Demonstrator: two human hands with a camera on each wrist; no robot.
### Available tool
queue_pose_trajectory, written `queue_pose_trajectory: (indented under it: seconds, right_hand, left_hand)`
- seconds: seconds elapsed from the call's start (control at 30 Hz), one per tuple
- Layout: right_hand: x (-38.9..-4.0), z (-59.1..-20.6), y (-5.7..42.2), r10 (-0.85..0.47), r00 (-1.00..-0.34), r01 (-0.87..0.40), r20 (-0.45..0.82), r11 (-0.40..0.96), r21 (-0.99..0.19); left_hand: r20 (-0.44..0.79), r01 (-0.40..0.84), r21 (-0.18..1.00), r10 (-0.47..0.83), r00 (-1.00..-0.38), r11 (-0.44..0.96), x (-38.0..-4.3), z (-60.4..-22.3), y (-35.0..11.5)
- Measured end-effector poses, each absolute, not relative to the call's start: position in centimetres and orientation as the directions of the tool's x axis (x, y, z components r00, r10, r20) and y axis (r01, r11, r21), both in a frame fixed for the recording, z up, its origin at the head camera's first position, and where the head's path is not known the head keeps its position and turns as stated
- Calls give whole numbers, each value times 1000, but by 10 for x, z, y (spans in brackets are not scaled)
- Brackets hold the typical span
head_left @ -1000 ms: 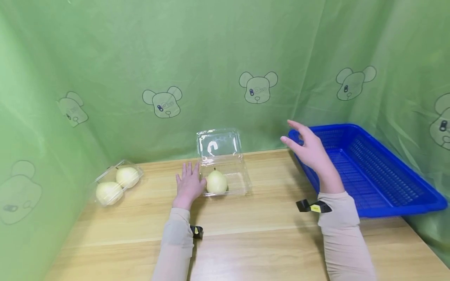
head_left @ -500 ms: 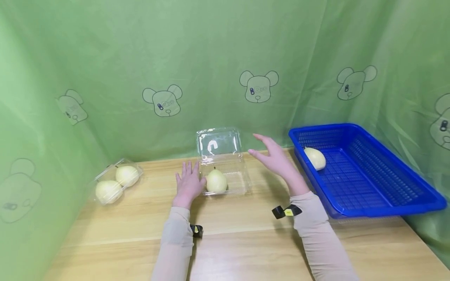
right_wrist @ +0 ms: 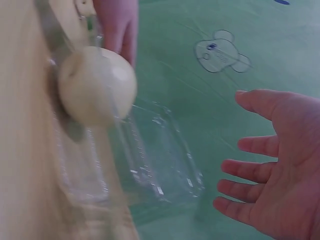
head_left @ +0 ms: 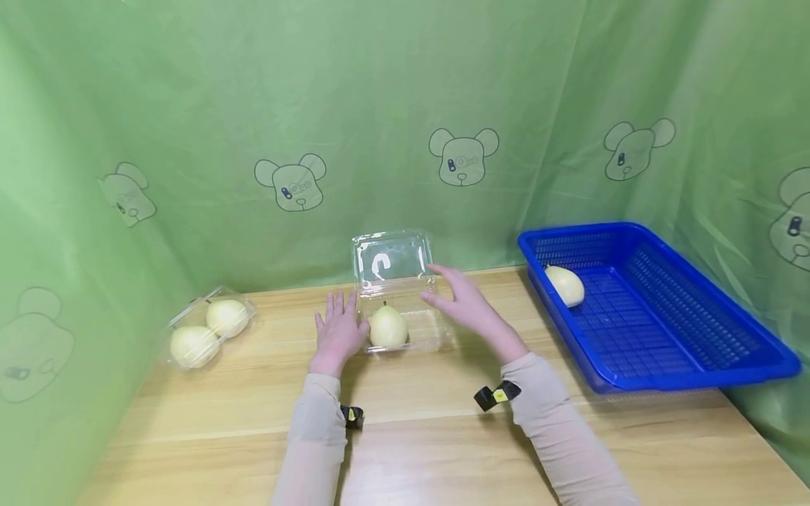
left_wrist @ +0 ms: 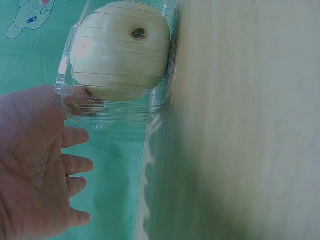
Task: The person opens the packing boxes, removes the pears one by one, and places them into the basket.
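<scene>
A clear plastic clamshell box (head_left: 420, 327) stands on the table with its lid (head_left: 394, 256) raised at the back. One pale yellow pear (head_left: 388, 327) sits upright in its left half. My left hand (head_left: 339, 334) lies along the box's left side, fingers straight and spread. In the left wrist view its thumb (left_wrist: 82, 96) shows through the plastic, close to the pear. My right hand (head_left: 465, 301) hovers by the box's right side, fingers extended and thumb apart. Nothing lies in its palm (right_wrist: 295, 175) in the right wrist view.
A blue plastic basket (head_left: 690, 383) stands at the right, one pear (head_left: 565, 286) lying at its left wall. A second clear box (head_left: 180, 316) with two pears (head_left: 195, 346) sits at the back left. A green curtain (head_left: 380, 84) hangs behind the wooden table (head_left: 418, 450).
My right hand has moved left from the basket's near rim to the right side of the box, uncovering the pear in the basket. The left hand stays at the box.
</scene>
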State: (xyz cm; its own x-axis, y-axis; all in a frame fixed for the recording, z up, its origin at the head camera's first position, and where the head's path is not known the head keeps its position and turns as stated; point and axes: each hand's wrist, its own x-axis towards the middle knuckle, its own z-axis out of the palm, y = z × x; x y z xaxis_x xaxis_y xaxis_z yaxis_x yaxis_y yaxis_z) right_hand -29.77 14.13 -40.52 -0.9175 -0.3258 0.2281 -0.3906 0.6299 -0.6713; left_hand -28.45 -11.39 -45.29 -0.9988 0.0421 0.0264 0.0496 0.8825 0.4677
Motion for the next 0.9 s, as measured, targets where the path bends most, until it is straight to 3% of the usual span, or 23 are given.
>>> queue_pose_trajectory:
  seconds: [0.9]
  right_hand:
    - [-291, -457, 84, -438, -888, -420, 138, 652, -631]
  left_hand:
    - [29, 47, 467, 38, -999, 883, -285, -456, -113]
